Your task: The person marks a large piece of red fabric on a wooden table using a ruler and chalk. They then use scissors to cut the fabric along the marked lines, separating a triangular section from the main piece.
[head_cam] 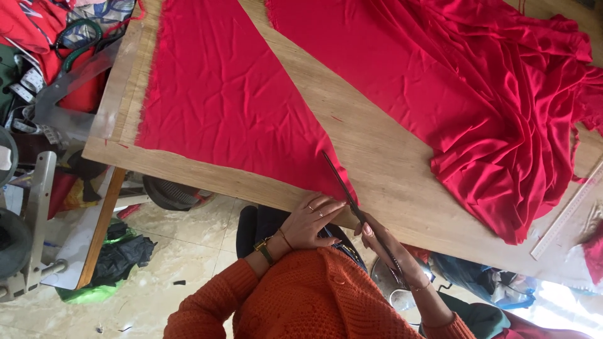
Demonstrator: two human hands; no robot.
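A flat piece of red fabric (220, 94) lies on the wooden table (377, 150), cut to a point near the front edge. My left hand (312, 220) rests with spread fingers on the table edge beside that fabric point. My right hand (384, 246) grips a pair of long dark scissors (344, 185), whose blades lie along the cut edge of the fabric. A larger bunched red cloth (502, 94) covers the table's right side. I wear an orange knitted sleeve and a watch.
A clear ruler (568, 210) lies at the table's right end. Large green-handled shears (75, 47) and a measuring tape (25, 88) sit at the left on a cluttered stand. A sewing machine part (31, 220) and tiled floor (157, 270) lie below.
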